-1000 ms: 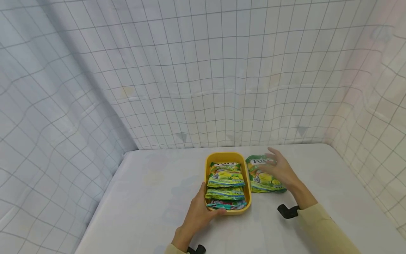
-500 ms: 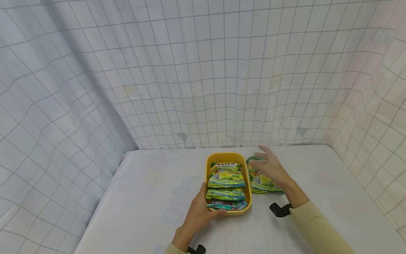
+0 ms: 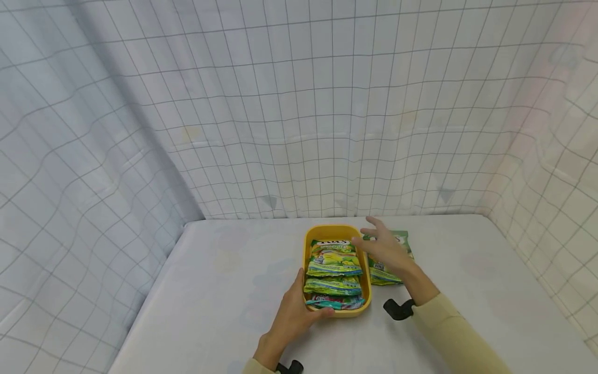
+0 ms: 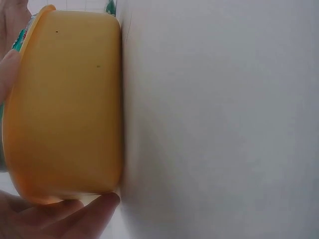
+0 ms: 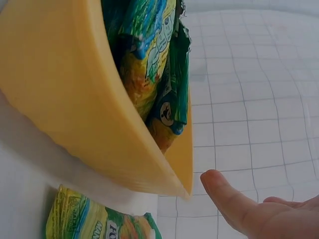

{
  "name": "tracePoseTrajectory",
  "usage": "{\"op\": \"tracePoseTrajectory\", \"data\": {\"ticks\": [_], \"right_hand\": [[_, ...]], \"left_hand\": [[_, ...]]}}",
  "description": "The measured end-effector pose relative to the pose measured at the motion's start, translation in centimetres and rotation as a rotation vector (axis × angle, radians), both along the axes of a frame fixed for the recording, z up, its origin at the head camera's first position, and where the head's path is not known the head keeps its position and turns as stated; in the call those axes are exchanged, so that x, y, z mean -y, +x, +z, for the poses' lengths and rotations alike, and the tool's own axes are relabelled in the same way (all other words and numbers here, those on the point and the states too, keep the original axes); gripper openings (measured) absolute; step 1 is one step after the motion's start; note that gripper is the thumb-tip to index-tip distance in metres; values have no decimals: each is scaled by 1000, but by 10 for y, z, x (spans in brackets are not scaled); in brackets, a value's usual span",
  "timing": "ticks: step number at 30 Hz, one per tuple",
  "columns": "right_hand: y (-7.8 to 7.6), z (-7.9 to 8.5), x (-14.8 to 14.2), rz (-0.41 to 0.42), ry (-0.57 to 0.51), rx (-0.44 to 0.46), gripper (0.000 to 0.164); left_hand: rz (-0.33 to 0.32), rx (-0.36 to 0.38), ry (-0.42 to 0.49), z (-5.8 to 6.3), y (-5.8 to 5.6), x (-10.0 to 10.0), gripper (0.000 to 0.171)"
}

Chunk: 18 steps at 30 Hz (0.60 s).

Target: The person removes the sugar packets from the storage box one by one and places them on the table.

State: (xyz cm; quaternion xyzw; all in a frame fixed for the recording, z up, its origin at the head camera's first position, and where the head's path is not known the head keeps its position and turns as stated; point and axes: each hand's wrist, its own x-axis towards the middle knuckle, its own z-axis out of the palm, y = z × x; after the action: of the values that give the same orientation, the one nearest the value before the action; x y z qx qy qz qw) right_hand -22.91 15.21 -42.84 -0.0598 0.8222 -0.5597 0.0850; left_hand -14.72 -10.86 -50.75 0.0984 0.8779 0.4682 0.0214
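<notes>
A yellow rectangular tub (image 3: 333,231) sits on the white table, holding several green and yellow candy packets (image 3: 334,259). A turquoise packet (image 3: 341,303) lies at its near end. My left hand (image 3: 293,314) grips the tub's near left corner, thumb across the near rim and fingers along the left wall. Above the tub's right rim hovers my right hand (image 3: 385,252), fingers apart and holding nothing. Below it, partly hidden, another candy packet (image 3: 384,277) lies flat on the table right beside the tub. The right wrist view shows a finger (image 5: 234,204) clear of the tub's edge.
White table surface (image 3: 210,291) extends to the left and right of the tub. Sheets with a grid pattern (image 3: 299,130) hang behind and at both sides. Each wrist carries a black strap piece (image 3: 398,309).
My right hand has moved left, from over the loose packet to the tub's right rim. The left hand and the tub have stayed in place.
</notes>
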Motion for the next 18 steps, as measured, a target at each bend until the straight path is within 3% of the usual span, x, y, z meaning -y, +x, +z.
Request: {"op": "tracePoseTrajectory", "data": {"ticks": [18], "right_hand": [[-3, -8, 28, 32, -40, 52, 100]], "left_hand": [[-3, -5, 3, 0, 1, -1, 130]]}}
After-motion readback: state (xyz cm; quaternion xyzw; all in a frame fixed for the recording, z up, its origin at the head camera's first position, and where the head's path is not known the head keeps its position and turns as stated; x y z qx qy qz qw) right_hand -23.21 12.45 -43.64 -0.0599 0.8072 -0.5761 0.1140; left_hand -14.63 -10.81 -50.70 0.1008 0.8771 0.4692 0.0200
